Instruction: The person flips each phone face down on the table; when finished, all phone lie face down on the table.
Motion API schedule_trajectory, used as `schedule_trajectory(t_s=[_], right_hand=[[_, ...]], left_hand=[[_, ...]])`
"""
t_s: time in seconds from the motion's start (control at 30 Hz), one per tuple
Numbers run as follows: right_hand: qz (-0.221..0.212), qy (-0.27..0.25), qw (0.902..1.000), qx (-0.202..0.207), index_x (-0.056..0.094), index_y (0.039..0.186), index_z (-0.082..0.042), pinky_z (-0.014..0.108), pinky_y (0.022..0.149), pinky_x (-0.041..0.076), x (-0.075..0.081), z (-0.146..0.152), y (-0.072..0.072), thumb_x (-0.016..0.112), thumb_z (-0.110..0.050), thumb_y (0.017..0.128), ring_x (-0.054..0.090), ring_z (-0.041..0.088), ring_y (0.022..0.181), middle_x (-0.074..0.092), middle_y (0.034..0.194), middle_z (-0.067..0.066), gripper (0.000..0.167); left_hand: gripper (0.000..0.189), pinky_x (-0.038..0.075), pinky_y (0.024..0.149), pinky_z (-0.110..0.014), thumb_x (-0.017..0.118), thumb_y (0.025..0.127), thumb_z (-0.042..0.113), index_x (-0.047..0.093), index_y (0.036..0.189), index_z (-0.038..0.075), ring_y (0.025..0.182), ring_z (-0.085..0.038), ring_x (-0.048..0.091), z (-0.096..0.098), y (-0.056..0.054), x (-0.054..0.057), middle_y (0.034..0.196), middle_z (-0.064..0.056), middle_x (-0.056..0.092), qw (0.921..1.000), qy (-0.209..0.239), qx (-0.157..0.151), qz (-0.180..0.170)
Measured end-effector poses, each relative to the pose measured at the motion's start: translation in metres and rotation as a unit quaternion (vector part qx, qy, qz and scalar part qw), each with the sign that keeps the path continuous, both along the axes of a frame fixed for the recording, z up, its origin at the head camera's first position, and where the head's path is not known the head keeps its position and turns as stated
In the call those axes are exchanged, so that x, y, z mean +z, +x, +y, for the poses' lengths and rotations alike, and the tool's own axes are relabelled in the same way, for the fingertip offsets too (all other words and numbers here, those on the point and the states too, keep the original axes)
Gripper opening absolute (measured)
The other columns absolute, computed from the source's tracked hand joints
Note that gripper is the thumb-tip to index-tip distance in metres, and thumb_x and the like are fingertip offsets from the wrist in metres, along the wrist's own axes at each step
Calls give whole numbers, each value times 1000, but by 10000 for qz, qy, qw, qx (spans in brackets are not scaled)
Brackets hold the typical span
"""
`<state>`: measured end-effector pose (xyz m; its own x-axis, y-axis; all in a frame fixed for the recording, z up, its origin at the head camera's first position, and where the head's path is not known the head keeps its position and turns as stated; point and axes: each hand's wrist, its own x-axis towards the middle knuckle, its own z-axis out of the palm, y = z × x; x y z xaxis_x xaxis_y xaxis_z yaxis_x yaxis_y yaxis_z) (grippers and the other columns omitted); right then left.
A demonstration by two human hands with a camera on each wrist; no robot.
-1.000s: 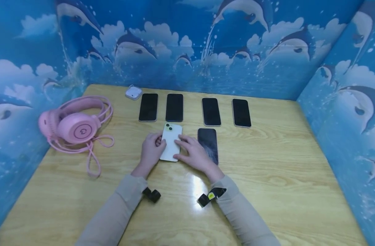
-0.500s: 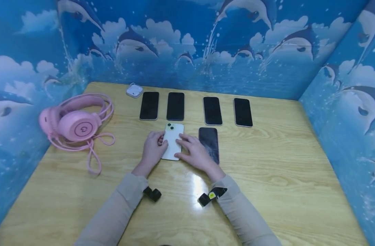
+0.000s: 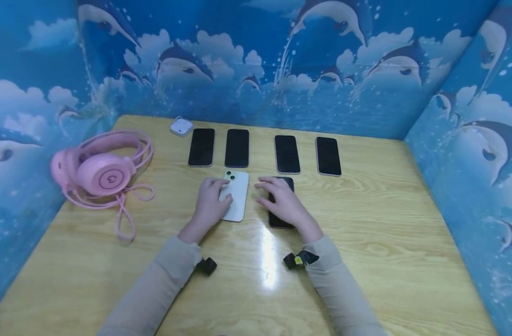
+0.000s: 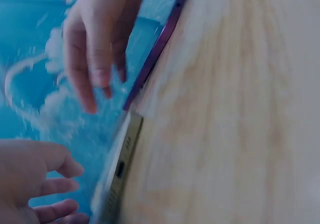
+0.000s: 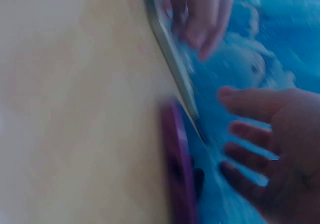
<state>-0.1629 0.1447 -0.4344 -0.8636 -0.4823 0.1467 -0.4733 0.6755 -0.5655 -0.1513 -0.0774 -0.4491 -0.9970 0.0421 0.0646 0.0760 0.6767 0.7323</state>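
A white phone [image 3: 240, 198] lies back up on the table, its two camera lenses at the far end. My left hand [image 3: 209, 201] is over its left side with fingers loosely spread; in the left wrist view these fingers [image 4: 57, 185] are apart from the phone's edge. To the right lies a dark-screened phone [image 3: 277, 221], whose frame looks purple in the right wrist view. Above it hovers my right hand [image 3: 284, 201], hiding its middle, fingers relaxed and pointing at the white phone. Neither hand grips anything.
Farther back, several dark phones [image 3: 237, 148] lie screen up in a row. A white square case [image 3: 181, 126] sits at the back left, near pink headphones [image 3: 108, 175] with a looped cable. Dolphin-printed sheets [image 3: 256, 60] wall the wooden table [image 3: 390, 233] at the back and sides.
My right hand has let go of the white phone's right edge and moved right over the dark phone. My left fingers have loosened from the white phone's left edge. The phones have stayed put.
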Motion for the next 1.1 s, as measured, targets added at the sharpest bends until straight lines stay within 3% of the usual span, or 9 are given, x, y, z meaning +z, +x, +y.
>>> schedule_trajectory(t_s=[0.1,0.23,0.33,0.43,0.6,0.83,1.0,1.1], right_hand=[[-432,272,9972,-552,57,130,-7,45,99,42,4,29,-7,67,-20,91,48,30,117,50,130,14,43],[-932,203,9884,-1179,52,134,-3,42,83,48,3,58,-12,68,-19,90,52,28,96,51,115,16,50],[-1096,201,9852,-1304,47,138,-1,40,77,46,1,65,-16,67,-25,90,49,26,89,51,111,15,58],[-1254,211,9824,-1370,42,142,-1,40,80,46,-2,63,-18,67,-33,90,48,25,91,50,113,14,66],[-1414,158,9778,-1538,39,145,-5,41,83,45,-7,64,-21,64,-39,91,47,27,97,45,120,14,68],[-1653,15,9726,-1634,43,142,-3,46,92,44,-7,63,-23,64,-36,91,48,30,109,46,126,16,65],[-2366,-628,9525,-1813,42,141,-1,49,107,33,-4,62,-26,65,-28,91,42,34,127,49,134,19,62],[-2647,-1030,9380,-1989,42,141,-1,47,107,32,-4,62,-27,64,-23,91,42,33,126,50,133,19,59]], left_hand=[[41,42,97,-44,67,84,13,59,123,4,117,-30,41,16,7,9,125,-15,45,9983,-242,-484,224],[49,42,99,-40,70,83,14,56,129,4,117,-27,43,42,13,15,126,-12,47,9874,-518,-1441,408],[59,39,103,-40,72,83,18,48,136,4,122,-28,42,60,14,14,132,-14,45,9764,-668,-2038,243],[70,37,105,-42,75,81,23,43,140,2,125,-32,40,74,14,10,137,-18,41,9680,-822,-2372,18],[81,34,107,-43,78,79,32,39,142,-1,129,-34,36,86,13,4,141,-21,36,9606,-1006,-2588,-100],[89,29,111,-41,80,75,39,39,142,-2,134,-34,29,86,13,4,147,-20,30,9538,-1251,-2725,-165],[88,29,111,-40,80,74,39,41,142,-1,135,-33,28,84,13,3,148,-19,28,9511,-1315,-2790,-171],[88,27,111,-41,80,74,39,40,142,-1,136,-34,27,82,13,3,148,-20,28,9496,-1285,-2856,-141]])
